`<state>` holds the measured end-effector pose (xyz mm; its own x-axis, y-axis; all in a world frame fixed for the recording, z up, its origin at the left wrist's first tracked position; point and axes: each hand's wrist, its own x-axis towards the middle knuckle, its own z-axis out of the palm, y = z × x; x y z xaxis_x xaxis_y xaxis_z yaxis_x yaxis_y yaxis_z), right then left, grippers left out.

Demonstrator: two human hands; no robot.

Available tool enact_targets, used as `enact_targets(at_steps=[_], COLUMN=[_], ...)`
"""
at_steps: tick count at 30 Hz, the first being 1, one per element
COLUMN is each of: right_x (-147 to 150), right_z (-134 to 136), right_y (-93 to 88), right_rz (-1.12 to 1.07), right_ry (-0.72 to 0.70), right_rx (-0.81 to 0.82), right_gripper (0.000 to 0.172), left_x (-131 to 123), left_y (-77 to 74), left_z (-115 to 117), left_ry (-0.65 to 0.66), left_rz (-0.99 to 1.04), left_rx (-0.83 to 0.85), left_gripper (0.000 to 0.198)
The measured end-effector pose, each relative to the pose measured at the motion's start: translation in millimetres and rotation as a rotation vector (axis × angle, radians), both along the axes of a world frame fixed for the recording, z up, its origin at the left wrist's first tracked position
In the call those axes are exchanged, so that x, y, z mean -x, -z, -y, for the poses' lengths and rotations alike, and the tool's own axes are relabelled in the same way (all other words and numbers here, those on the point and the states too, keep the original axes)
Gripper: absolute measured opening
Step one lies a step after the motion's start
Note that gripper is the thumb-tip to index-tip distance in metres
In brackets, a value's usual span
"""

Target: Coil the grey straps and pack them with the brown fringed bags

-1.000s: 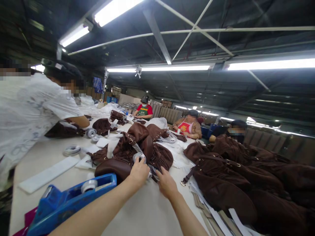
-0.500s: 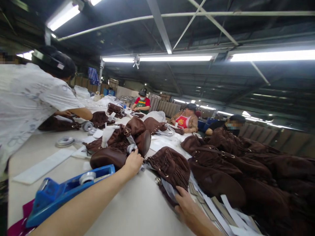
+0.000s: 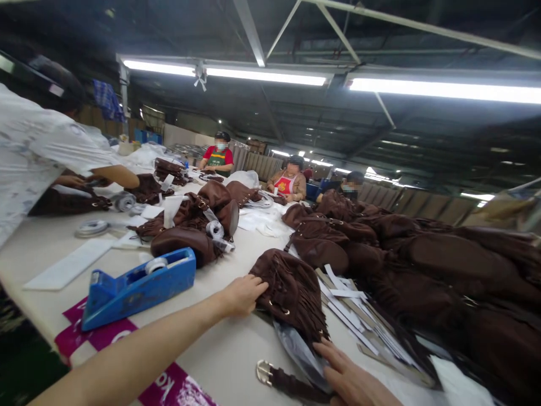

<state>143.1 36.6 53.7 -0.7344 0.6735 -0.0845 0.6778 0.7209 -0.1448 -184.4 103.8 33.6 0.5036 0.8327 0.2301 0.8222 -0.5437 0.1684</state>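
Observation:
A brown fringed suede bag (image 3: 291, 290) lies on the table just ahead of me. My left hand (image 3: 242, 294) rests on its left edge, fingers loosely curled against the suede. Lower down, my right hand (image 3: 353, 378) lies flat with fingers spread on the bag's strap (image 3: 287, 382) and a grey plastic wrap (image 3: 298, 352) beneath the bag. The strap ends in a silver buckle (image 3: 263, 372).
A blue tape dispenser (image 3: 137, 285) sits at the left on a magenta sheet (image 3: 101, 338). More brown bags (image 3: 190, 225) are heaped behind, a large pile (image 3: 422, 265) at right. Paper strips (image 3: 350, 316) lie beside it. A person in white (image 3: 38, 152) works at left; others sit far back.
The fringed bag has been drawn out of the middle heap toward me. My left hand left the tape roll on the heap and came to the bag; my right hand slid down onto the strap.

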Motion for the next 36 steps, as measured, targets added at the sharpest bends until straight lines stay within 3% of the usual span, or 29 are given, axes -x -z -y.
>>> enact_targets(at_steps=[4,7,10,14,18,21,24,27,30,33,35,36], right_x=[-5.9,4.4,20.3,25.5,11.4,9.6,18.5,24.7,20.7,12.8,9.7,9.0], right_z=[26.2,37.1,45.4,46.2,28.8,18.4,16.5,16.5,15.0,14.5,15.0,15.3], right_y=[-19.7,-31.9,-37.5,-28.6,-9.4,3.8,12.8,14.1,9.4,3.7,-1.8,-5.9], right_rz=[0.018,-0.042,-0.109,-0.222,-0.610,-0.713,-0.724,-0.798,-0.848,-0.909,-0.947,-0.999], right_ry=[0.122,0.217,0.185,0.232,0.546,0.765,0.825,0.852,0.851,0.856,0.870,0.897], right_rx=[0.051,-0.009,-0.054,-0.064,-0.166,-0.007,0.268,0.608,0.724,0.694,0.707,0.730], right_gripper=[0.037,0.039,0.033,0.030,0.038,0.047,0.051,0.039,0.025,0.020,0.020,0.022], left_x=[-11.3,-11.1,-11.6,-12.8,-11.5,-9.6,-7.5,-8.7,-18.8,-38.0,-53.3,-60.7], left_y=[4.4,-8.5,-26.3,-43.6,-45.4,-40.5,-36.9,-37.4,-41.4,-45.4,-46.3,-46.1], left_z=[19.0,23.5,27.0,35.5,42.3,43.4,42.5,43.2,49.3,57.3,58.3,56.7], left_ry=[-0.132,-0.240,-0.311,-0.344,-0.360,-0.361,-0.346,-0.358,-0.394,-0.262,-0.030,0.088], left_rz=[0.096,0.156,0.201,0.205,0.183,0.160,0.133,0.101,0.062,-0.031,-0.122,-0.160], left_rx=[0.003,-0.016,-0.036,-0.038,-0.024,-0.003,0.020,0.031,0.020,-0.167,-0.304,-0.331], left_gripper=[0.024,0.027,0.030,0.029,0.028,0.029,0.029,0.032,0.035,0.072,0.085,0.081])
